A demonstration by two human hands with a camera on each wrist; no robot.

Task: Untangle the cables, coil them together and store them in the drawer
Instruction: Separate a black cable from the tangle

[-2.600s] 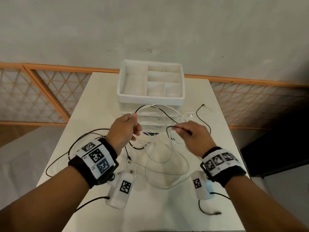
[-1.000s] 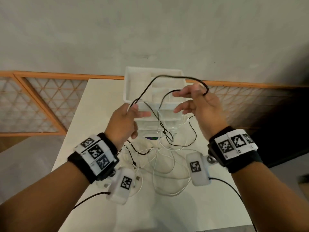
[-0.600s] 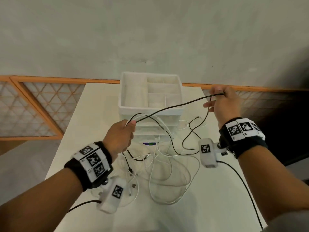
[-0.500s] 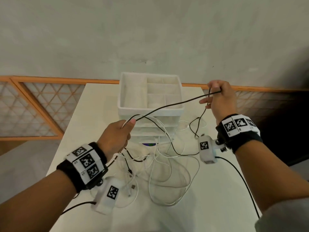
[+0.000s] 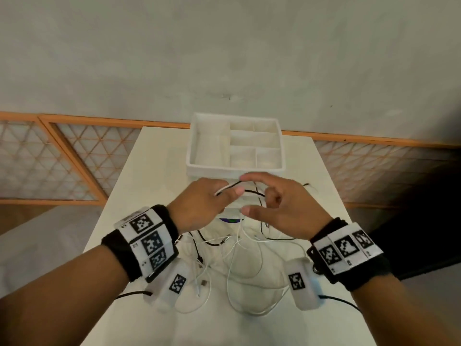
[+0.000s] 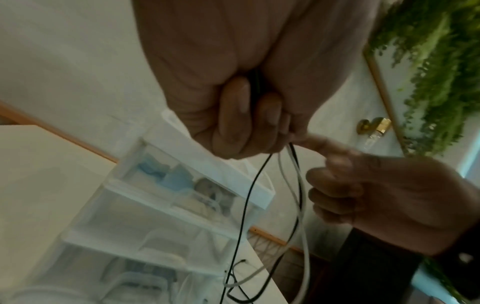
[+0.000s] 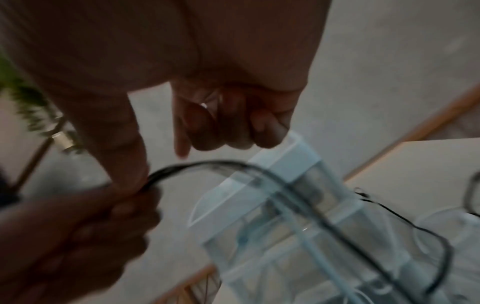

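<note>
My left hand (image 5: 224,196) is raised in front of the white drawer unit (image 5: 235,168) and grips a black cable (image 5: 252,192) together with a white cable (image 6: 298,185). Both strands hang from its fist (image 6: 246,123). My right hand (image 5: 252,193) is close beside it, index finger and thumb stretched toward the left hand, other fingers loosely curled around nothing. In the right wrist view the black cable (image 7: 259,170) arcs below those fingers. The remaining tangle of white cables (image 5: 249,270) and black cable (image 5: 212,242) lies on the table (image 5: 154,171).
The drawer unit has an open divided tray on top and translucent drawers (image 6: 155,205) below, all pushed in. An orange-framed lattice railing (image 5: 74,158) runs behind and left of the table. A USB plug (image 5: 204,283) lies near the front.
My right hand, which had stretched the black cable up and out to the right, has come back to the centre beside my left hand and let go. The left hand rose slightly.
</note>
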